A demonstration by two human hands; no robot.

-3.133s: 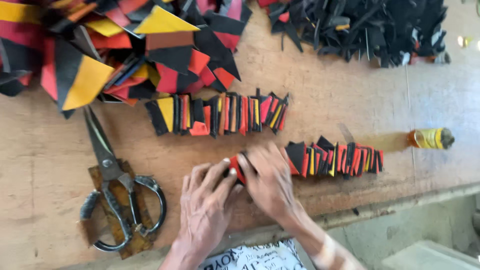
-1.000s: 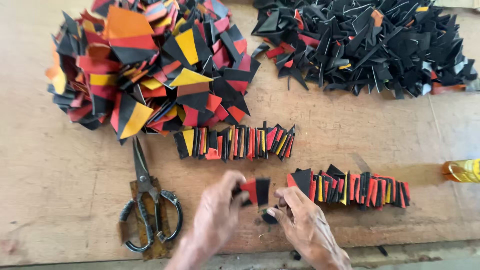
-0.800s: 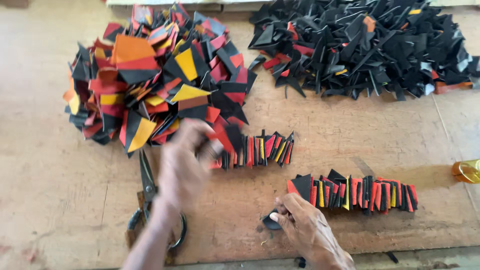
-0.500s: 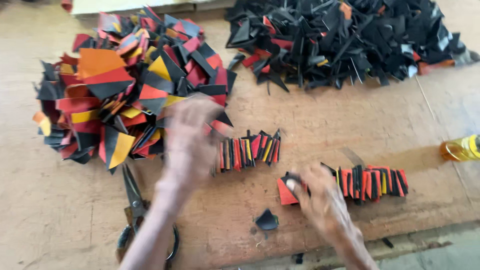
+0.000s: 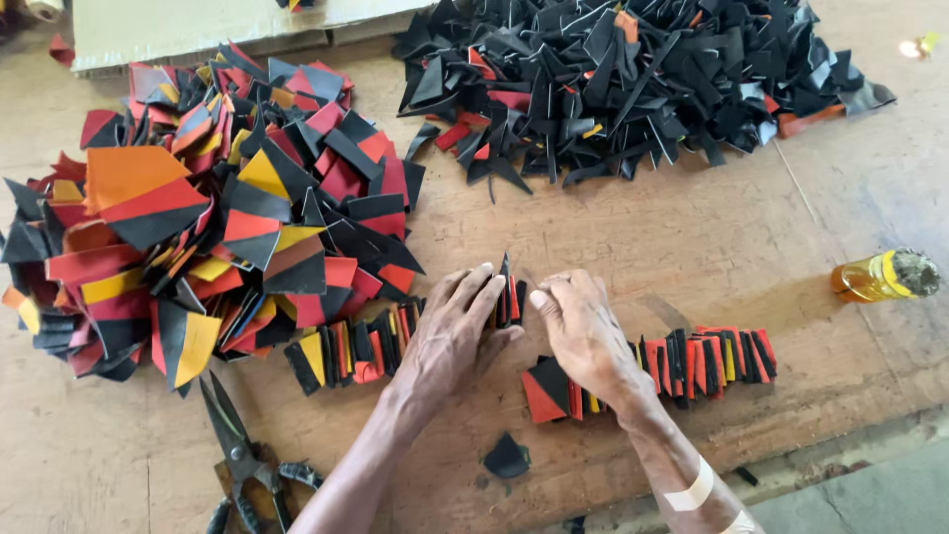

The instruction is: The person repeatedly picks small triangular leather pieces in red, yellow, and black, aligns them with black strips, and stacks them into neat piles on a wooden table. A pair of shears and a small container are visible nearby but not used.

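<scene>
My left hand (image 5: 452, 334) and my right hand (image 5: 583, 334) press together on a small upright stack of black and red cut pieces (image 5: 507, 295) at the middle of the wooden table (image 5: 692, 227). Under my left hand runs a row of stacked black, red and yellow pieces (image 5: 346, 348). A second row of stacked pieces (image 5: 707, 361) lies to the right of my right hand. A single black scrap (image 5: 507, 459) lies in front of my hands.
A big heap of red, black, orange and yellow pieces (image 5: 198, 218) fills the left. A heap of mostly black offcuts (image 5: 623, 79) lies at the back right. Scissors (image 5: 240, 460) lie at the front left. A small yellow bottle (image 5: 878, 277) lies at the right.
My left hand reached to the big heap and came back. Both hands now meet on a small stack between the two rows.
</scene>
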